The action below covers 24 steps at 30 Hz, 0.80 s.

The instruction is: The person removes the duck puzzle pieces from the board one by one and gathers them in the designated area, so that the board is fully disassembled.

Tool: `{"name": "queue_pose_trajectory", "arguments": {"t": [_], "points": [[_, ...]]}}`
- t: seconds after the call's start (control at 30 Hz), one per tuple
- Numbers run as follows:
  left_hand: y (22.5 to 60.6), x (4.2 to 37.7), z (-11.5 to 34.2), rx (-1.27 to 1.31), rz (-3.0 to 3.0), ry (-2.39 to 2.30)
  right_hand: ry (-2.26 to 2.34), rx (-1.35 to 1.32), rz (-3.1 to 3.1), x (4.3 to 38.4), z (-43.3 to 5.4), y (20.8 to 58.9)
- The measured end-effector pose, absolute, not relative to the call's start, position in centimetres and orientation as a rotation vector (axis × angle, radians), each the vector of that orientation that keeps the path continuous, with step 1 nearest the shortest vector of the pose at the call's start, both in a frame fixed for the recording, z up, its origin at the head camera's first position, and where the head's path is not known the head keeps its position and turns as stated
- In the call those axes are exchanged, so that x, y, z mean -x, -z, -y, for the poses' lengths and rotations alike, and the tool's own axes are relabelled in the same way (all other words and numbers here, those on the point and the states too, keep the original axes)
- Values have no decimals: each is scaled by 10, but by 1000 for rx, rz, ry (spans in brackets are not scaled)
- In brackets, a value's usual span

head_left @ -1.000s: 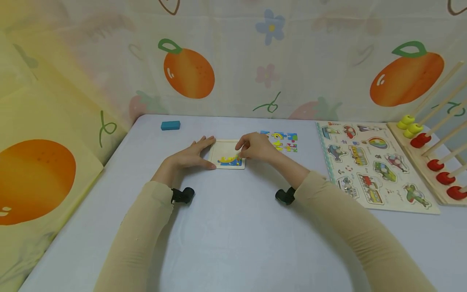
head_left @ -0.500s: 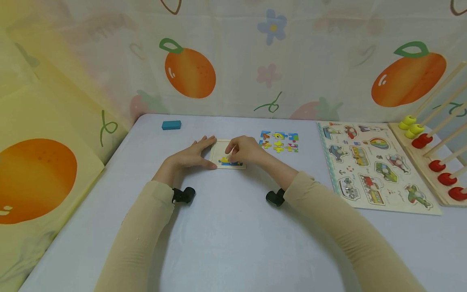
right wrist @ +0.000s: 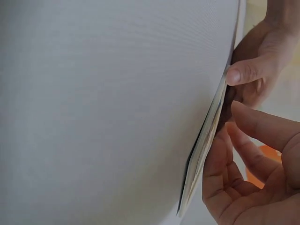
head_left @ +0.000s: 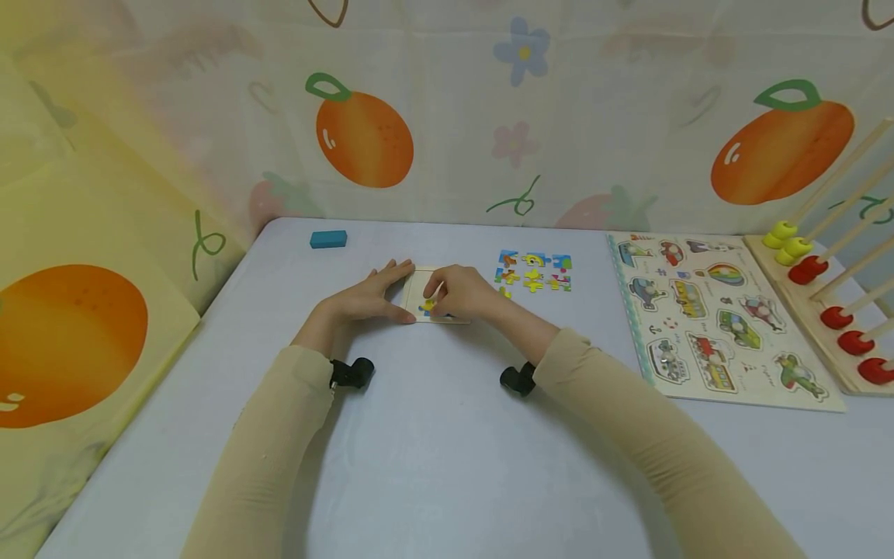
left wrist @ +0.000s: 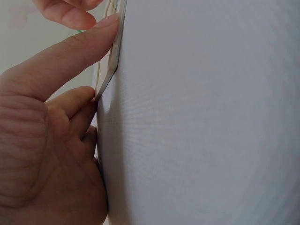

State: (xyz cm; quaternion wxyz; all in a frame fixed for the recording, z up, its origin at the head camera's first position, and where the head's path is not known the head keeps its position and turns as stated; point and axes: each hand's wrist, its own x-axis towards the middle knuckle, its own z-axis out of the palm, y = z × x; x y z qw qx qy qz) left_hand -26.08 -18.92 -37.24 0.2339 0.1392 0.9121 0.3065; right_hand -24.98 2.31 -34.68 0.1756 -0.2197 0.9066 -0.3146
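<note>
A small wooden puzzle tray (head_left: 414, 287) lies on the white table, with yellow and blue puzzle pieces (head_left: 426, 307) along its near side. My left hand (head_left: 366, 297) rests at the tray's left side, fingers extended; in the left wrist view the thumb (left wrist: 77, 54) lies on the tray's edge. Over the right part of the tray my right hand (head_left: 461, 293) has its fingers bent, hiding some of the pieces. In the right wrist view, a gap shows between its thumb and index fingertip, with nothing visible between them. Several loose puzzle pieces (head_left: 534, 279) lie right of the tray.
A blue block (head_left: 328, 239) sits at the back left. To the right lies a large picture puzzle board (head_left: 722, 318), beside a wooden bead stand (head_left: 803, 289) with upright rods and red and yellow beads. A fruit-patterned cloth (head_left: 447, 140) hangs behind the table.
My right hand has moved left across the tray, covering more of the pieces there and uncovering loose ones at the right. The left hand has stayed at the tray's edge.
</note>
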Motion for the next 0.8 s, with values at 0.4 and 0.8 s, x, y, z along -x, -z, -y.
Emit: {"name": "queue_pose_trajectory", "arguments": {"t": [0.4,0.8], "points": [[372,262,189,-393,-2507,-838,841,623,-2596,249,-23,350],[376,264,188,-392,-2508,-835,773,648,-2619,245,-21,351]]}}
